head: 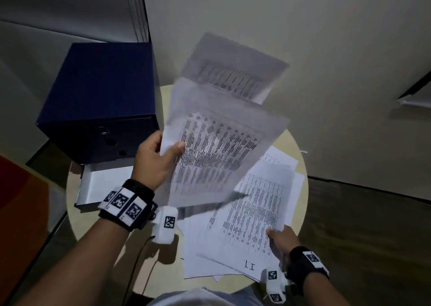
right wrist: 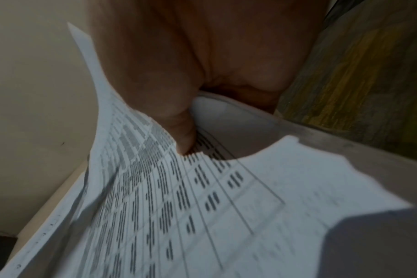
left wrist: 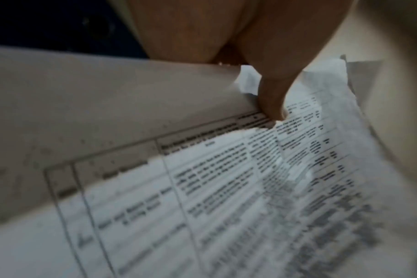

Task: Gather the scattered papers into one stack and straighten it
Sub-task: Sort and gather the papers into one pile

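My left hand [head: 161, 151] pinches a few printed sheets [head: 217, 142] by their left edge and holds them up, blurred, above the round table [head: 300, 156]. The thumb [left wrist: 272, 101] presses on the top printed sheet [left wrist: 226, 188]. My right hand [head: 278, 238] grips the right edge of another printed sheet [head: 254, 214] that lies over a loose pile of papers [head: 203, 247] on the table. In the right wrist view the thumb [right wrist: 179, 120] bends that sheet [right wrist: 179, 206] upward. More papers [head: 279, 158] spread out at the far right of the table.
A dark blue box [head: 100, 100] stands at the table's left, with its white lid or tray [head: 102, 184] lying in front of it. A cable [head: 140, 259] hangs off the near edge. Dark floor surrounds the table.
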Motion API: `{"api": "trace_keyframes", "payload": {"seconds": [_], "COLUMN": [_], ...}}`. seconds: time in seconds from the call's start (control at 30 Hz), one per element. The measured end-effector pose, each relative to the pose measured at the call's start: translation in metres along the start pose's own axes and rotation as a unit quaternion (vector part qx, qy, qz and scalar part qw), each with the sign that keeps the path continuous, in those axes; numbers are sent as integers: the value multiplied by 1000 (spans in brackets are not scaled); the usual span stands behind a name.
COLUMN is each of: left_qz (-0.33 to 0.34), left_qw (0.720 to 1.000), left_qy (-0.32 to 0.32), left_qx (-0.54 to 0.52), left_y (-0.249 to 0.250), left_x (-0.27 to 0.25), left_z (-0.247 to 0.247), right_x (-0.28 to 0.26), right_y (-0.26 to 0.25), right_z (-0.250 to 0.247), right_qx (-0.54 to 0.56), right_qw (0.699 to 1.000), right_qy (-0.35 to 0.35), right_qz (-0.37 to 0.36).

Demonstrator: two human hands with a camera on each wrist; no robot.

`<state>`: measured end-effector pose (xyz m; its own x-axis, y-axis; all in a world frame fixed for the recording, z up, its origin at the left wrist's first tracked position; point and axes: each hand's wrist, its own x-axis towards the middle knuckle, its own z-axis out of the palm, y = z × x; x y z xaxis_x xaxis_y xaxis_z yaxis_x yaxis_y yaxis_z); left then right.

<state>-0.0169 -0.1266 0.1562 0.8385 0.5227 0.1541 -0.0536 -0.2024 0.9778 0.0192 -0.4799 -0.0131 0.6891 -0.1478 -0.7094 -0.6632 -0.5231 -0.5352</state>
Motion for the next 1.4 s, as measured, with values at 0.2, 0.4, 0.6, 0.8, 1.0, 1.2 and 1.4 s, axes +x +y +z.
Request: {"api": "trace_keyframes", "payload": {"seconds": [0.2,0.4,0.6,0.8,1.0,1.2,1.4], "left_qz": [-216,-342,-345,-354,-351,-358,-367], "left_qw": [974,896,884,914,895,887,886], "left_qy": [-68,-156,-168,-108,-130,-153,-166], "left_qx": [26,236,266,165,242,247,229], "left_y": [-96,-146,-156,-162,-171,-178,-185], "left_x": [-20,-65,-76,-70,-87,-79,-75], "left_z": [21,38,35,13,23,23,20], "right_x": [-4,-8,-28,-24,-6,-8,0], "right_y": [-9,-18,-35,-48,-49,-57,-59], "right_z": [8,12,28,48,43,20,20], "right_qx": [15,50,111,95,-32,53,-9], "right_qw": [997,992,973,957,989,993,980], "right_qy": [-28,-50,-138,-217,122,109,172], "right_qz": [-64,-102,-146,-167,-75,-3,-96]}}
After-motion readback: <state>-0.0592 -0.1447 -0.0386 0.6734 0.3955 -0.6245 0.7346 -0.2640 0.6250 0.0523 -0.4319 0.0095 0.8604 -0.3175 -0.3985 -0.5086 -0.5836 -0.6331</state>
